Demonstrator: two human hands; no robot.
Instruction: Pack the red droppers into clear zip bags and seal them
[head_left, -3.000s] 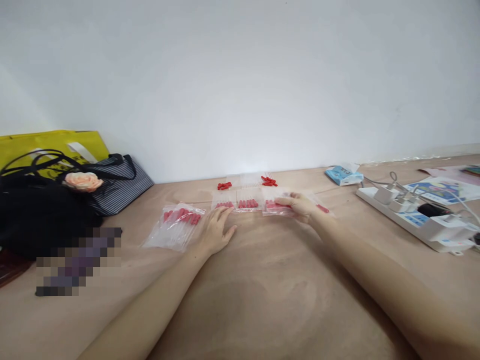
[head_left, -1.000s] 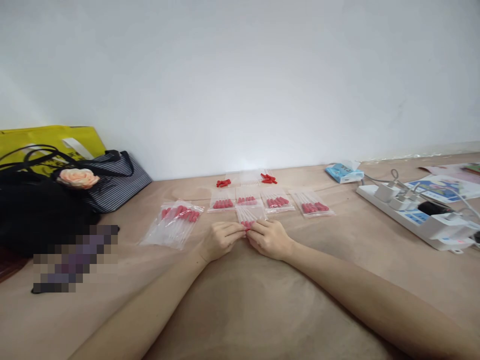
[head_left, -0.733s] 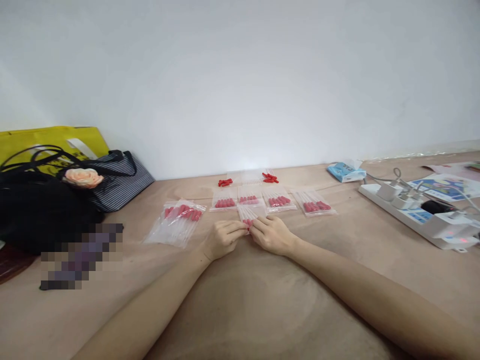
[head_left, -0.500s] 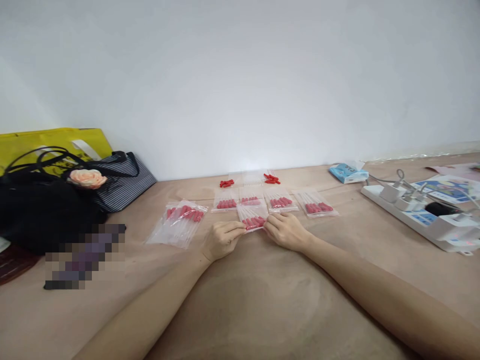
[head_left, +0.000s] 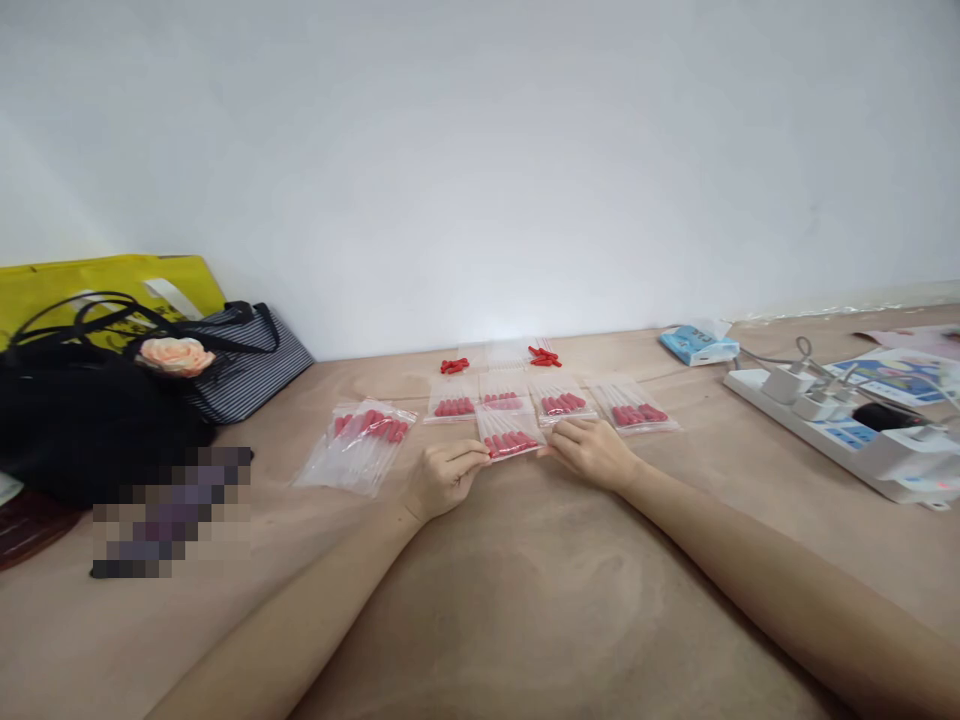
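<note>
A clear zip bag (head_left: 511,430) with several red-tipped white sticks lies in front of me. My left hand (head_left: 448,474) pinches its near left corner between thumb and fingers. At the near right corner, my right hand (head_left: 591,452) has its fingertips pressed together on the bag's edge. Similar filled bags lie close by: a left one (head_left: 452,402), a right one (head_left: 562,398) and a farther right one (head_left: 634,405). Part of another bag (head_left: 501,388) shows behind the held one. A stack of filled bags (head_left: 360,445) rests left of my left hand.
Two piles of loose red pieces, a left pile (head_left: 454,366) and a right pile (head_left: 544,357), lie near the wall. A blue tissue pack (head_left: 697,344) and a white power strip (head_left: 832,430) with plugs sit right. A striped bag (head_left: 251,365) and a blurred dark object (head_left: 172,515) are left.
My right hand has slid right along the bag's near edge, toward its right corner. My left hand keeps its pinch at the left corner.
</note>
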